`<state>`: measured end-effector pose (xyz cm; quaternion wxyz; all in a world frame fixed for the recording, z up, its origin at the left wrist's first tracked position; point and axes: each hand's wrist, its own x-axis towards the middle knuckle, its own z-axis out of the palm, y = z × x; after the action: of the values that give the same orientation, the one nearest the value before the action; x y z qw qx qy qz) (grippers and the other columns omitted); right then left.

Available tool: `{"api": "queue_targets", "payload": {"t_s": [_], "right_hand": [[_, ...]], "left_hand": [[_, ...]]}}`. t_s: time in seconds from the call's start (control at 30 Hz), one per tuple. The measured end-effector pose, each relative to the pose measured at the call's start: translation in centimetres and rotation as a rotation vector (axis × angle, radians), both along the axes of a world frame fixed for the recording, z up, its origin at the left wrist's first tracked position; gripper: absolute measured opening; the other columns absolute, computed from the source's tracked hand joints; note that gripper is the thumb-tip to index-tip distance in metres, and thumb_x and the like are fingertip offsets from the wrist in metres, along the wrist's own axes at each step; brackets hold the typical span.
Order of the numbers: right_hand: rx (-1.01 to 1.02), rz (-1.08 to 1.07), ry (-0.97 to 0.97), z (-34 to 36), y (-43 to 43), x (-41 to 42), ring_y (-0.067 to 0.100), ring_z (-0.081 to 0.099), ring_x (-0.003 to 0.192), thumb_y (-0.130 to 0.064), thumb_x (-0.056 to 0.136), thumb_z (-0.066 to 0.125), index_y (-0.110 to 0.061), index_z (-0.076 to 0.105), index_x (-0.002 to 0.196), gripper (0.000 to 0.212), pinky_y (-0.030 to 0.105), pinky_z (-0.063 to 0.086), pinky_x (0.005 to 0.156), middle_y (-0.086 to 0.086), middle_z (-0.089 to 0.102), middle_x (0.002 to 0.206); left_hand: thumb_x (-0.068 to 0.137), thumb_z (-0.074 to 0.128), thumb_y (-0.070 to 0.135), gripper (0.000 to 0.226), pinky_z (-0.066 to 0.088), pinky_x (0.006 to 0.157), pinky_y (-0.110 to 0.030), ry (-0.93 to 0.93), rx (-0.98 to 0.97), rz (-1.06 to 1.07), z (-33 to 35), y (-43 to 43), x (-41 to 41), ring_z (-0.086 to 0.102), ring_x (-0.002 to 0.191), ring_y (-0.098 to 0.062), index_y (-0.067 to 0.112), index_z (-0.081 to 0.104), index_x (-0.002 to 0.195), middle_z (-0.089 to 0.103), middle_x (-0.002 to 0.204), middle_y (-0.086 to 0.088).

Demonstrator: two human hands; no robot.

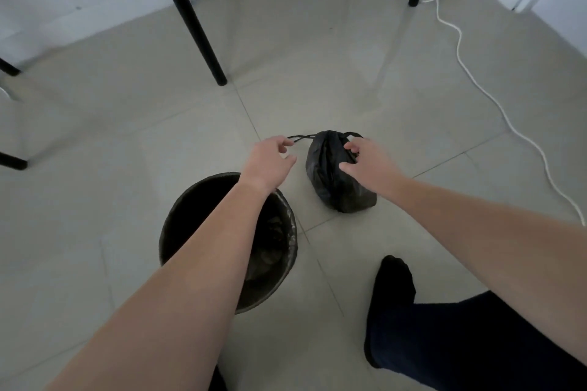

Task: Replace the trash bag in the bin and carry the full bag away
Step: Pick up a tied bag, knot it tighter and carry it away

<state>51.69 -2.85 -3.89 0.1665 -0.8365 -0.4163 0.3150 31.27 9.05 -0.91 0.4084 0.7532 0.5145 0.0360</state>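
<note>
Here, full bag (pixel 336 187) against curled right fingers (pixel 351 147)

- The full bag (pixel 336 178) is thin black plastic, crinkly and a bit shiny.
- The bin (pixel 190 209) looks dark and dull.
- The floor (pixel 127 136) is smooth, pale tile with a soft shine.
- The sock (pixel 394 282) is black cloth.

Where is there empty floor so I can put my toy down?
Wide bare tiles lie left of the bin, out to the black table leg. More lie between the full bag and the white cable. The middle is crowded: bin, bag, the left hand, the right hand and a socked foot sit close.
</note>
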Motion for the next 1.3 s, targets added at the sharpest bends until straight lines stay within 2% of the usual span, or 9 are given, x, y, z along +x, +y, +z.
{"api": "queue_targets", "payload": {"t_s": [0.23, 0.43, 0.6, 0.77, 0.9, 0.97, 1.07, 1.17, 1.3], "right_hand": [[0.047, 0.087, -0.278, -4.5, 5.1, 3.3, 0.032, 0.05, 0.128, -0.032, 0.091, 0.07, -0.021, 0.06, 0.132, 0.044, 0.044, 0.039, 0.106, 0.006, 0.06, 0.134], [-0.019, -0.036, -0.088, -8.3, 7.3, 5.5, 0.03, 0.054, 0.129, -0.038, 0.086, 0.078, -0.018, 0.052, 0.141, 0.064, 0.044, 0.045, 0.108, 0.005, 0.055, 0.141], [-0.045, -0.018, -0.011, -10.7, 7.3, 6.0, 0.026, 0.055, 0.13, -0.037, 0.084, 0.081, -0.014, 0.05, 0.146, 0.073, 0.037, 0.043, 0.105, 0.007, 0.055, 0.143], [-0.042, -0.017, 0.034, -12.4, 8.0, 6.2, 0.026, 0.057, 0.128, -0.036, 0.082, 0.083, -0.013, 0.05, 0.145, 0.075, 0.033, 0.044, 0.1, 0.008, 0.058, 0.14], [-0.038, -0.026, 0.057, -13.1, 8.3, 6.0, 0.027, 0.059, 0.126, -0.037, 0.076, 0.087, -0.013, 0.052, 0.144, 0.08, 0.036, 0.047, 0.103, 0.009, 0.061, 0.138], [-0.046, -0.009, 0.067, -13.4, 8.3, 5.8, 0.027, 0.058, 0.126, -0.038, 0.074, 0.088, -0.012, 0.052, 0.144, 0.083, 0.037, 0.047, 0.104, 0.009, 0.061, 0.138], [-0.044, -0.026, 0.078, -13.9, 8.4, 5.7, 0.027, 0.06, 0.124, -0.034, 0.076, 0.087, -0.011, 0.055, 0.142, 0.077, 0.032, 0.046, 0.099, 0.01, 0.063, 0.136], [-0.025, -0.072, 0.062, -14.0, 8.3, 6.0, 0.026, 0.067, 0.108, -0.023, 0.081, 0.081, -0.014, 0.066, 0.125, 0.047, 0.029, 0.048, 0.086, 0.008, 0.071, 0.117], [-0.04, -0.029, 0.049, -13.1, 7.8, 6.5, 0.022, 0.07, 0.095, -0.018, 0.08, 0.08, -0.016, 0.075, 0.104, 0.025, 0.032, 0.055, 0.083, 0.003, 0.075, 0.101]], "left_hand": [[0.1, 0.066, 0.021, 0.037, 0.047, 0.092, -0.027, 0.064, -0.101, -0.045, -6.5, 3.9, 5.9, 0.061, 0.108, -0.018, 0.019, 0.067, 0.137, 0.065, 0.135, -0.003], [0.097, 0.07, 0.015, 0.051, 0.042, 0.099, -0.025, 0.124, -0.122, -0.094, -11.3, 5.4, 9.4, 0.06, 0.132, -0.026, 0.017, 0.059, 0.147, 0.061, 0.145, -0.008], [0.093, 0.074, 0.017, 0.066, 0.036, 0.123, -0.039, 0.166, -0.042, -0.18, -14.7, 7.2, 11.4, 0.049, 0.145, -0.03, 0.015, 0.051, 0.154, 0.052, 0.156, -0.011], [0.094, 0.068, 0.022, 0.076, 0.029, 0.127, -0.044, 0.287, -0.055, -0.301, -16.5, 8.7, 13.0, 0.039, 0.152, -0.035, 0.017, 0.037, 0.163, 0.044, 0.165, -0.009], [0.087, 0.072, 0.031, 0.087, 0.034, 0.122, -0.05, 0.398, -0.114, -0.299, -17.4, 8.7, 13.3, 0.051, 0.144, -0.033, 0.026, 0.032, 0.164, 0.058, 0.153, -0.006], [0.084, 0.075, 0.027, 0.078, 0.044, 0.114, -0.049, 0.342, -0.14, -0.271, -17.8, 8.2, 13.3, 0.06, 0.133, -0.03, 0.024, 0.047, 0.156, 0.069, 0.139, -0.006], [0.081, 0.08, 0.021, 0.046, 0.052, 0.105, -0.047, 0.272, -0.112, -0.25, -18.4, 7.7, 13.2, 0.068, 0.118, -0.031, 0.028, 0.071, 0.126, 0.075, 0.118, -0.005], [0.079, 0.085, 0.023, 0.025, 0.053, 0.103, -0.046, 0.23, -0.088, -0.218, -17.9, 7.4, 13.0, 0.069, 0.108, -0.029, 0.034, 0.071, 0.096, 0.074, 0.1, 0.0], [0.083, 0.085, 0.015, 0.015, 0.048, 0.079, -0.026, 0.172, -0.076, -0.219, -16.3, 7.1, 12.5, 0.065, 0.093, -0.02, 0.022, 0.074, 0.092, 0.072, 0.098, -0.001]]}}
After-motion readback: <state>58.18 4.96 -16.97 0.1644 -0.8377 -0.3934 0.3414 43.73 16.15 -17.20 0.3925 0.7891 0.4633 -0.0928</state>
